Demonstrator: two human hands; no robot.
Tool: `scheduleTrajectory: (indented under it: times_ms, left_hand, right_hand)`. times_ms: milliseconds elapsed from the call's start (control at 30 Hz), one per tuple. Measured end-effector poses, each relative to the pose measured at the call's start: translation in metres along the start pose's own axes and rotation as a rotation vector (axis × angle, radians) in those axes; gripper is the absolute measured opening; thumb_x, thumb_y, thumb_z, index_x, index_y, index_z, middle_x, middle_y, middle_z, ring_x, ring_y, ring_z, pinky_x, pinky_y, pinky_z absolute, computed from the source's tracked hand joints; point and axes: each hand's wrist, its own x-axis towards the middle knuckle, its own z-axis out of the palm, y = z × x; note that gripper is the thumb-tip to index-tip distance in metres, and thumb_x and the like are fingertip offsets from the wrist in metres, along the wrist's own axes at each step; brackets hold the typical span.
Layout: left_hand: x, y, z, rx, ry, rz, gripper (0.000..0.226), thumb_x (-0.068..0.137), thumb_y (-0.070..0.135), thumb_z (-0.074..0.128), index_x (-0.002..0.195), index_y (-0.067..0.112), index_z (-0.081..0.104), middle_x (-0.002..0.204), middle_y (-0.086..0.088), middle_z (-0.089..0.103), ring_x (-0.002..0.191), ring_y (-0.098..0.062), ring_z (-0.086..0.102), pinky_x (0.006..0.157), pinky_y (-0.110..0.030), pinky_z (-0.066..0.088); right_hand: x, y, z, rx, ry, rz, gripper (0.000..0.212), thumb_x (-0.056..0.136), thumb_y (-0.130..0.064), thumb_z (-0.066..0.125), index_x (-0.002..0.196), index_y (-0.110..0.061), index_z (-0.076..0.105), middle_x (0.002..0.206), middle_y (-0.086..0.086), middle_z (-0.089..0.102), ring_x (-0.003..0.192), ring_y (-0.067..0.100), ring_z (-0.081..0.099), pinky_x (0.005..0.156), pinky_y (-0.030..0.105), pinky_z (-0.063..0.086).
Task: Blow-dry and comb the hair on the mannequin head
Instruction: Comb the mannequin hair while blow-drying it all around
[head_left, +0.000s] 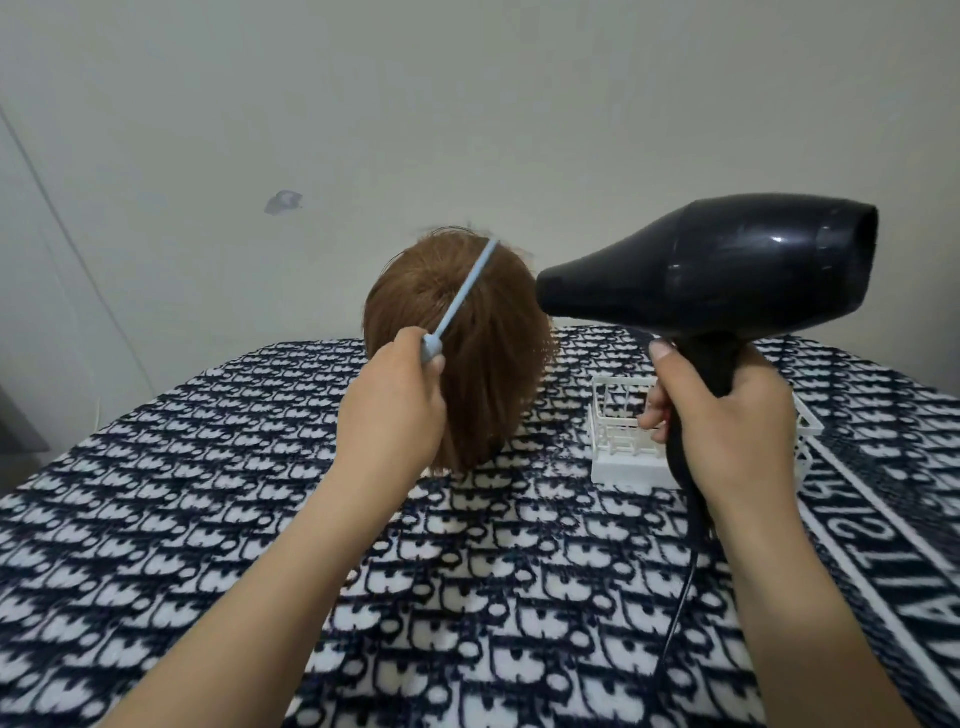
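The fingers (410, 358) of the left hand (392, 410) are curled tight round the end of a light-blue comb (462, 293). The comb slants up and away across the brown hair of the mannequin head (498, 364). The right hand (727, 421) has its fingers (655, 410) wrapped round the handle of a black hair dryer (727, 265), whose nozzle points left, just beside the hair. Its cord (685, 597) hangs toward the near edge. The head stands near the middle of the table's far edge, on a navy-and-white patterned cloth (467, 597). A white basket (623, 441) sits to its right, partly behind the right hand.
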Motion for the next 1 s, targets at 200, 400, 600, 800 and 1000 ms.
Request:
scheduleTrajectory:
  times_ms: [200, 400, 600, 800, 1000]
  left_hand:
    - [0.006, -0.001, -0.009, -0.246, 0.109, -0.073, 0.008, 0.097, 0.027, 0.049, 0.104, 0.027, 0.053, 0.073, 0.016, 0.053, 0.065, -0.003, 0.05, 0.054, -0.023, 0.031]
    - [0.02, -0.027, -0.02, -0.24, 0.163, -0.223, 0.012, 0.098, 0.029, 0.046, 0.1, 0.021, 0.054, 0.073, 0.011, 0.054, 0.062, -0.003, 0.048, 0.051, -0.023, 0.029]
    - [0.031, -0.062, -0.023, -0.164, 0.208, -0.333, 0.024, 0.099, 0.032, 0.041, 0.106, 0.014, 0.056, 0.072, 0.01, 0.049, 0.062, -0.005, 0.045, 0.051, -0.029, 0.028]
    - [0.028, -0.085, -0.018, -0.08, 0.182, -0.436, 0.03, 0.099, 0.036, 0.038, 0.108, 0.009, 0.049, 0.087, -0.006, 0.054, 0.073, -0.027, 0.048, 0.062, -0.036, 0.034]
    - [0.029, -0.099, -0.013, -0.028, 0.169, -0.514, 0.04, 0.101, 0.039, 0.028, 0.108, 0.005, 0.048, 0.089, -0.011, 0.055, 0.078, -0.031, 0.048, 0.066, -0.039, 0.036]
  right_hand:
    - [0.0, 0.003, 0.003, 0.038, -0.1, 0.037, 0.016, 0.096, -0.027, 0.069, 0.09, -0.012, 0.064, 0.058, -0.002, 0.067, 0.048, 0.013, 0.065, 0.046, 0.022, 0.051]
    - [-0.002, 0.003, 0.007, 0.007, -0.125, 0.035, 0.017, 0.093, -0.033, 0.07, 0.083, -0.021, 0.064, 0.06, -0.002, 0.068, 0.049, 0.013, 0.066, 0.047, 0.023, 0.052]
    - [-0.002, 0.004, 0.008, -0.03, -0.12, 0.056, 0.021, 0.092, -0.035, 0.071, 0.082, -0.019, 0.064, 0.059, -0.004, 0.068, 0.049, 0.013, 0.067, 0.048, 0.025, 0.052]
    - [-0.003, 0.006, 0.01, -0.025, -0.133, 0.061, 0.019, 0.092, -0.033, 0.071, 0.081, -0.02, 0.064, 0.059, -0.002, 0.068, 0.048, 0.013, 0.067, 0.048, 0.024, 0.051]
    - [-0.004, 0.005, 0.011, -0.036, -0.131, 0.059, 0.019, 0.093, -0.032, 0.071, 0.082, -0.018, 0.064, 0.06, -0.003, 0.069, 0.048, 0.012, 0.067, 0.048, 0.024, 0.052]
